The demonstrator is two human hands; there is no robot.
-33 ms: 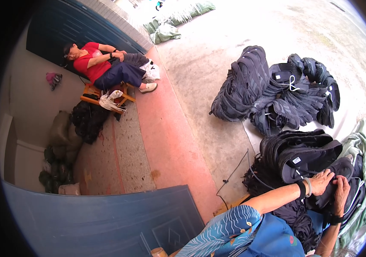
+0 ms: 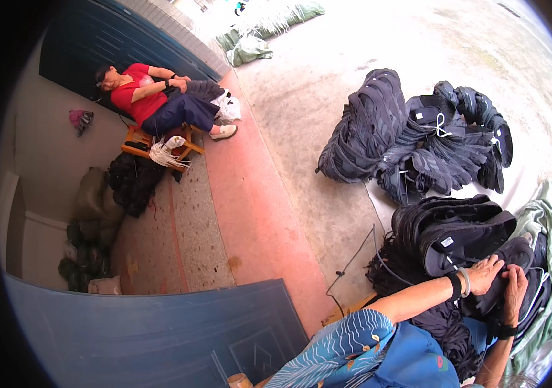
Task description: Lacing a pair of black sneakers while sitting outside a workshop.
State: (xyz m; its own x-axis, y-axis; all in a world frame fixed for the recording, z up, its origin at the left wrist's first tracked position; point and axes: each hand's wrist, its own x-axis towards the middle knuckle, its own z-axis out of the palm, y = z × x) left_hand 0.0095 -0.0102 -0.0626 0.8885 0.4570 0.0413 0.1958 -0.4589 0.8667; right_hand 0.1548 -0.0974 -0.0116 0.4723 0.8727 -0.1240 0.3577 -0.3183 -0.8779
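My left hand (image 2: 483, 275), with a black band and a pale bangle at the wrist, has its fingers closed on a black shoe upper (image 2: 519, 251). Close beside it, my right hand (image 2: 516, 288) grips the same upper with curled fingers, a black band on that wrist too. Just beyond my hands, a stack of black shoe uppers (image 2: 460, 223) with a small white tag is bunched together. Loose black strips or laces (image 2: 447, 333) hang below my left forearm. What lies between my fingertips is too small to make out.
Tied bundles of black uppers (image 2: 366, 129) lie on the concrete ahead. Green sacking (image 2: 551, 216) lies at the right. A dark cord (image 2: 353, 258) trails on the ground. A blue door (image 2: 159, 323) stands at lower left. Another person (image 2: 147, 97) in red sits on a wooden chair.
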